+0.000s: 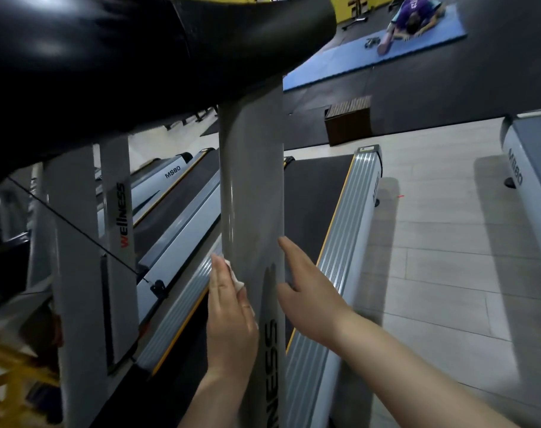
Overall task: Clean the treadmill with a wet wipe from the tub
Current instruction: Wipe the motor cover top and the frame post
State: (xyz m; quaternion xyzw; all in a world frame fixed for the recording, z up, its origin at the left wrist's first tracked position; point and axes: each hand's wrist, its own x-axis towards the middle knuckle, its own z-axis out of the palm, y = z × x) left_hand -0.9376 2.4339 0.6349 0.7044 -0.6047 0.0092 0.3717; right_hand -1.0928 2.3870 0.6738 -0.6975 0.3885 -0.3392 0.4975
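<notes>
Left hand (229, 316) presses a white wipe (236, 281) flat-fingered against the grey treadmill post (252, 193), lower centre of frame; right hand (309, 291) rests open on the post's other edge. Wipe looks thin, limp, probably damp: best kept under the fingers. Readable: "WELLNESS" on posts, "MS80" on decks.

White wipe (235, 281), grey upright (251, 193) (lettering apparently black), blue mat (349, 61).
</notes>
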